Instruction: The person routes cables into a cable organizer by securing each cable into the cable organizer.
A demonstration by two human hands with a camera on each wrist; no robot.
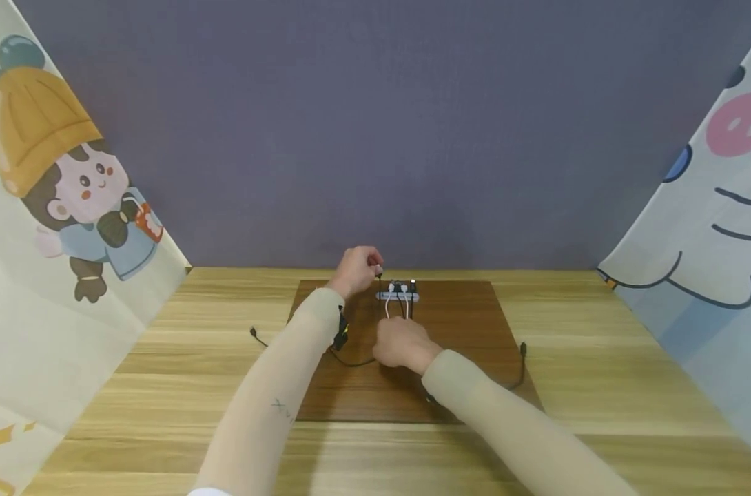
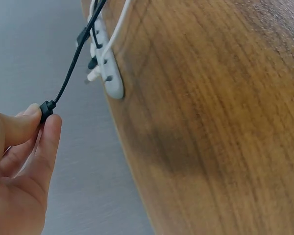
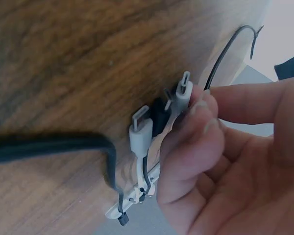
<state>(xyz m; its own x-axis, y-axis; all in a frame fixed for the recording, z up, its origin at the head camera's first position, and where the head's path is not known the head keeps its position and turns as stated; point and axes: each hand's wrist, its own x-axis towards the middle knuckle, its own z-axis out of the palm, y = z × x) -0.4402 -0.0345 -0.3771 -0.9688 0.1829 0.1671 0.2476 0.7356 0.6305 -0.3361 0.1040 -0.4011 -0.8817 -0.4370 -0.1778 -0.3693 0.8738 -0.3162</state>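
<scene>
My left hand [image 1: 354, 269] is above the far edge of the brown board [image 1: 456, 344]. In the left wrist view its thumb and fingertips pinch the black plug [image 2: 47, 110] of a cable. A pale cable holder [image 2: 114, 88] sits along the board's edge, with white and black cables in its slots. Nearer the board's middle, my right hand [image 1: 403, 342] pinches a black cable [image 3: 229, 49] between thumb and fingers. Close to those fingertips are a white USB-C plug [image 3: 184, 93], a black plug [image 3: 159, 116] and another white USB-C plug [image 3: 141, 134]. The fingers partly hide their cables.
The board lies on a light wooden table [image 1: 227, 386]. One black cable end [image 1: 253, 332] lies left of the board, another [image 1: 523, 348] to its right. A grey-blue wall [image 1: 388, 138] stands behind, with printed cartoon panels on both sides.
</scene>
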